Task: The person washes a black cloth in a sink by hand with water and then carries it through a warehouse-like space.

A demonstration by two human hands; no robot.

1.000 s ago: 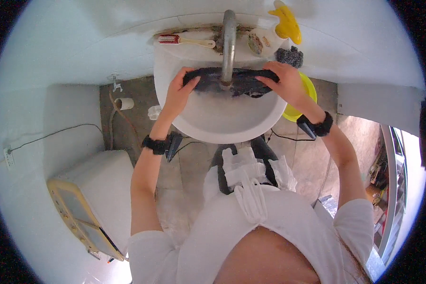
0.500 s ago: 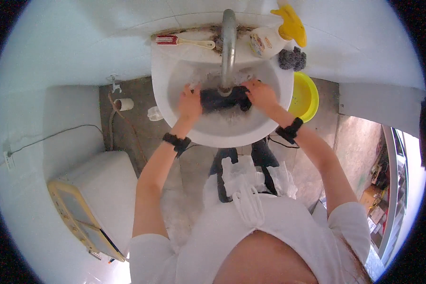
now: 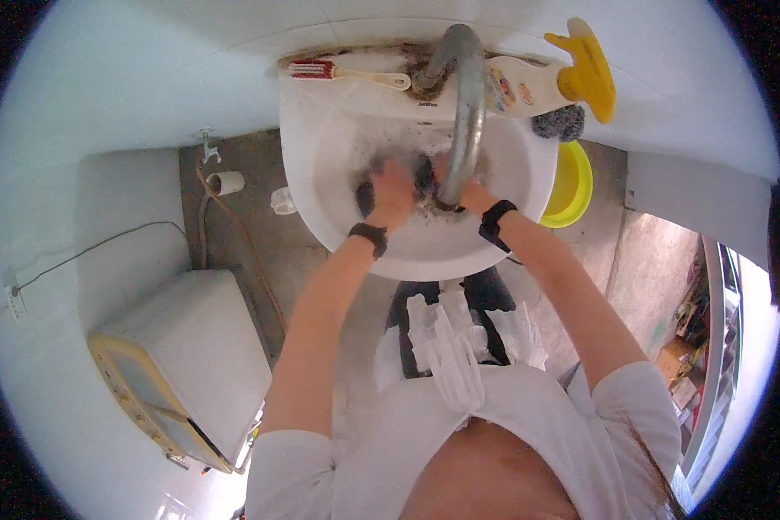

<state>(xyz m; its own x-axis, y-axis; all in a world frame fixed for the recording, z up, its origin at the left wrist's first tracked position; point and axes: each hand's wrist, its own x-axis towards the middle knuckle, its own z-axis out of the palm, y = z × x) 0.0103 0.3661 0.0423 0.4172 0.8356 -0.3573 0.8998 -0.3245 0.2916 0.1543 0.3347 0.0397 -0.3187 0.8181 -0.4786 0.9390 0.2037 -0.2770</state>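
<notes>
Both of my hands are down in a white sink basin [image 3: 511,234], pressed close together under the curved metal tap [image 3: 468,95]. My left hand [image 3: 392,192] and my right hand [image 3: 464,186] clutch a bunched dark cloth [image 3: 422,176] between them. The picture is blurred there, and the tap hides part of my right hand. Each wrist carries a black band.
On the sink's back ledge lie a red-and-white brush [image 3: 342,74], a white bottle with a yellow spray head [image 3: 546,82] and a grey scrubber [image 3: 556,123]. A yellow bowl [image 3: 570,184] sits right of the basin. A white appliance [image 3: 178,364] stands lower left.
The cloth was stretched wide across the basin between my hands. My hands have drawn together and bunched it under the tap, and the camera has moved closer to the sink.
</notes>
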